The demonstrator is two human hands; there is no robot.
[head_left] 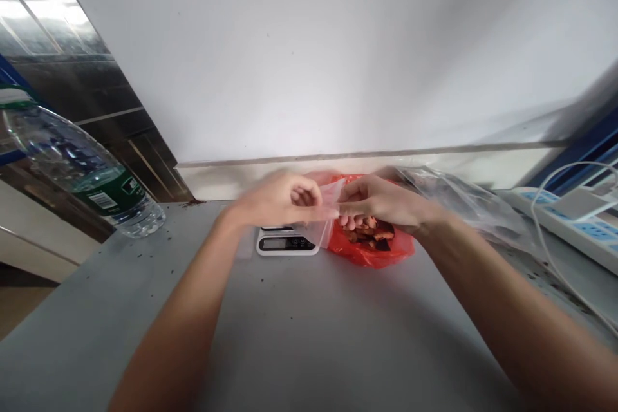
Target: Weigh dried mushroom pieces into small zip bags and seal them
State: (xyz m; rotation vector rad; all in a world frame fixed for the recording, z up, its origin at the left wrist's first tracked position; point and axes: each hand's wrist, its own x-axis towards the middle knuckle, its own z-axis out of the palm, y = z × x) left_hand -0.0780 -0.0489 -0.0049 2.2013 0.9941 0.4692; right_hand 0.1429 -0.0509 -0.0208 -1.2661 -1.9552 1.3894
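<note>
Both hands meet above the table, pinching a small clear plastic bag by its upper edge. My left hand is closed on the bag, its fingers curled and slightly blurred. From the other side my right hand grips the same edge, fingertips against those of the left. Beneath the bag and the left hand lies a white digital scale with a dark display strip, its rear part hidden. Below my right hand sits an open red plastic bag holding brown, dried-looking pieces.
A large water bottle with a green label stands at the left. Behind the red bag lies a clear plastic bag. A power strip with a white cable is at the right. A white panel rises behind the grey table.
</note>
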